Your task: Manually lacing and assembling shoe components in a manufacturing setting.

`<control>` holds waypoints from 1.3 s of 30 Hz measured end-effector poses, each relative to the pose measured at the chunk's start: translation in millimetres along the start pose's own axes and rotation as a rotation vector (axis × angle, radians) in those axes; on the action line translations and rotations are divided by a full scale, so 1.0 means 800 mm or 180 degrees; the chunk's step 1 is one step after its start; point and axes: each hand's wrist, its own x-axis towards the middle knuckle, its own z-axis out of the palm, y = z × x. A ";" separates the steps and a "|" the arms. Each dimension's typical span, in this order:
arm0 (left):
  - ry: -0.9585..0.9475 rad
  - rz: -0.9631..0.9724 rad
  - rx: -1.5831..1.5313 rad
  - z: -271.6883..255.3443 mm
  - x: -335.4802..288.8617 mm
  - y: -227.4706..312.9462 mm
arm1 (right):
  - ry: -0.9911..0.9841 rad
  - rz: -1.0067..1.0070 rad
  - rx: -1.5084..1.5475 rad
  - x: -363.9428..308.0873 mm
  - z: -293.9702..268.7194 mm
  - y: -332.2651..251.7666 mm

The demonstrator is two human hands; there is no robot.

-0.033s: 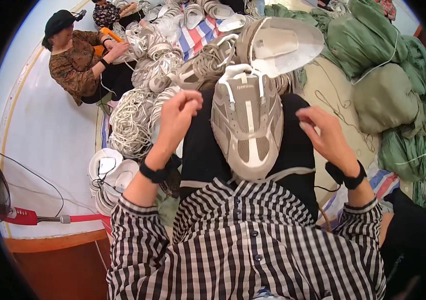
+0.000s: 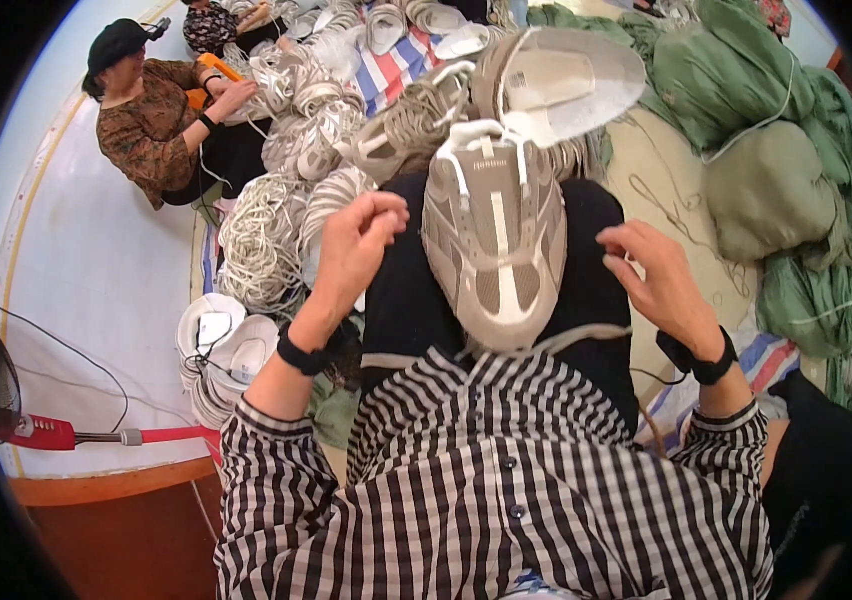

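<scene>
- Sneaker, beige, sits on the person's lap over the black trousers, toe toward the shirt, collar end pointing away, top side up. Likely set that way so tongue and both eyelet rows face the wearer and either hand gets equal access.
- Support: looks like the thighs carry it, since neither hand touches it. Underside hidden, so can't confirm what it bears on.
- Left hand: just off the sneaker's left side, fingers loosely curled, narrow gap, nothing seen in them.
- Right hand: off the right side, a bit further out, thumb and fingers slightly apart, also nothing seen in them.
- White lace shows beside the upper tongue; lower eyelets look bare, too small to be sure.
- More shoes pile up just past the knees, presumably kept within arm's reach.
- White cord heap lies left of the lap; handy for the left arm, I'd guess.
- Green sacks stand well off to the right, probably parked clear of the elbows.
</scene>
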 end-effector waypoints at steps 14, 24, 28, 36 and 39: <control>-0.1221 0.1391 0.2341 0.029 -0.150 -0.011 | -0.0630 -0.0257 -0.1350 -0.079 0.050 -0.035; -0.0873 0.0124 0.1004 0.010 -0.129 -0.002 | -0.0382 -0.0152 -0.0178 -0.075 0.042 -0.047; -0.1036 0.0210 0.1435 0.018 -0.121 0.014 | -0.0235 -0.0567 -0.0432 -0.067 0.058 -0.047; -0.0634 0.0398 0.1051 0.024 -0.115 0.009 | -0.1328 -0.0441 -0.1360 -0.050 0.080 -0.050; -0.0555 0.0567 0.1049 0.026 -0.118 0.030 | -0.1189 -0.0581 -0.0766 -0.046 0.074 -0.061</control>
